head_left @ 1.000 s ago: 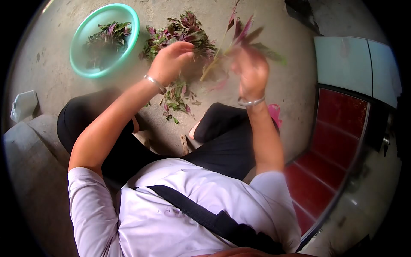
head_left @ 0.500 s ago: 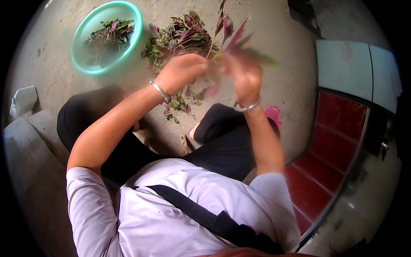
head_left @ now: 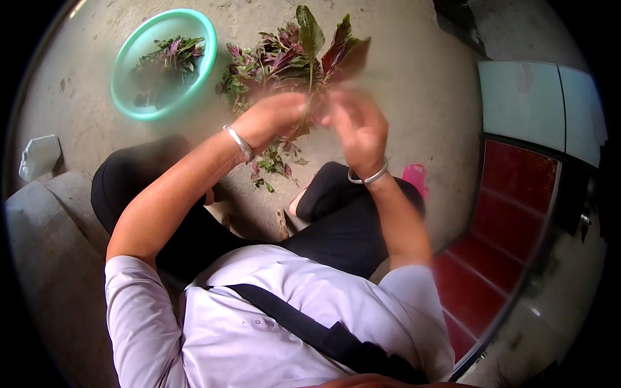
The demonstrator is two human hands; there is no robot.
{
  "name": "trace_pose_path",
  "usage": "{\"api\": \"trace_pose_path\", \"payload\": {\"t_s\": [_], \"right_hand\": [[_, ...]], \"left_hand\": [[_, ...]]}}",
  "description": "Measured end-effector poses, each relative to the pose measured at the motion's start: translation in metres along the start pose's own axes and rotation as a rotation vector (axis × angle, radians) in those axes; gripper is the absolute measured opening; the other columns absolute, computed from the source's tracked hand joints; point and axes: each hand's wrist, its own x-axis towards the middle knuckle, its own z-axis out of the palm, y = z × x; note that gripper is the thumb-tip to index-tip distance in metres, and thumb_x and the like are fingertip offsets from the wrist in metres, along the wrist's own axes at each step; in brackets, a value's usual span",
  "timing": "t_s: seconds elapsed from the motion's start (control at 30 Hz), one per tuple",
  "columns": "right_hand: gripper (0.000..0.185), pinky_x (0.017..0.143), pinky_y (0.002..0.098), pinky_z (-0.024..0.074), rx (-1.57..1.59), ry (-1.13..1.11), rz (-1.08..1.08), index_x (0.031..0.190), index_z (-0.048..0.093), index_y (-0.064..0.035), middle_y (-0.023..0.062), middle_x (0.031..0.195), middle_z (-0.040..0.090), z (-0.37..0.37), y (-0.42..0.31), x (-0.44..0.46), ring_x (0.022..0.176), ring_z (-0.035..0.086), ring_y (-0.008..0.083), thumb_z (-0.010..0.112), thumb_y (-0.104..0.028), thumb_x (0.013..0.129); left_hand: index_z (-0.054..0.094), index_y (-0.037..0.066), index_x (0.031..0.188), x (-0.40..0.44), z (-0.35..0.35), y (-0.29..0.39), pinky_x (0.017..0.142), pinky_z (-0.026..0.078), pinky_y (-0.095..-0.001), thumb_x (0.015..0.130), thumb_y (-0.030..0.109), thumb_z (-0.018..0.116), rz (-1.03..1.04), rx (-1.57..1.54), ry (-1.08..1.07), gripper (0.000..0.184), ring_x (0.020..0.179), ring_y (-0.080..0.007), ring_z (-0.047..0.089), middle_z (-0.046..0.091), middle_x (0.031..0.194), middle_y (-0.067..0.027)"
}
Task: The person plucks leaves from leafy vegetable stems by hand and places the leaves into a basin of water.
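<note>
My left hand (head_left: 272,119) is closed around a stem of red-and-green leafy greens (head_left: 311,35), whose broad leaves stick up above my fingers. Close beside it, my right hand (head_left: 363,132) has its fingers bent together at a dark red leaf (head_left: 337,48) of the same greens; motion blurs these fingertips. Behind my hands, a pile of purple-green leafy stems (head_left: 249,71) lies on the floor. Smaller loose leaves (head_left: 273,161) are scattered below my left hand.
A pale green plastic basin (head_left: 212,55) at the upper left holds a heap of leaves (head_left: 173,57). A whitish plastic container (head_left: 40,157) lies at the far left. Near my right knee is a pink object (head_left: 415,178). A cabinet with red panels (head_left: 511,178) stands at the right.
My right hand has turned and drawn slightly down and left, close to my left hand. The held leaves now stand more upright. The whole view has shifted a little.
</note>
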Motion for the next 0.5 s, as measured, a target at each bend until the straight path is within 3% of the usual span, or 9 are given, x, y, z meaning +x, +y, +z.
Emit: {"api": "trace_pose_path", "payload": {"t_s": [0.33,0.43,0.5], "right_hand": [[0.01,0.058,0.0202,0.0472,0.008,0.053,-0.04,0.09,0.053,0.0036,0.0065,0.082,0.058,0.004,-0.002,-0.001,0.063,0.056,0.0092,0.053,0.001,0.081],[0.01,0.054,0.0199,0.0454,0.145,0.064,0.096,0.089,0.054,0.0034,0.0059,0.08,0.058,0.003,-0.009,0.002,0.057,0.053,0.0081,0.052,-0.004,0.082],[0.013,0.05,0.0195,0.0421,0.145,0.045,0.174,0.092,0.056,0.0018,0.0041,0.075,0.058,-0.004,-0.009,0.003,0.055,0.051,0.0073,0.052,-0.007,0.083]], "left_hand": [[0.052,0.007,0.107,0.003,-0.01,-0.013,0.069,0.044,-0.0212,0.087,0.017,0.049,0.01,-0.133,-0.095,0.023,0.081,-0.0073,0.054,0.06,0.093,-0.0021],[0.054,0.007,0.103,-0.001,-0.006,-0.008,0.061,0.035,-0.0179,0.086,0.024,0.049,-0.022,-0.043,-0.073,0.024,0.074,-0.0056,0.048,0.057,0.088,0.0011],[0.055,0.007,0.102,-0.001,-0.005,-0.007,0.06,0.036,-0.0185,0.086,0.023,0.049,-0.008,0.008,-0.075,0.024,0.073,-0.0056,0.047,0.057,0.087,0.0017]]}}
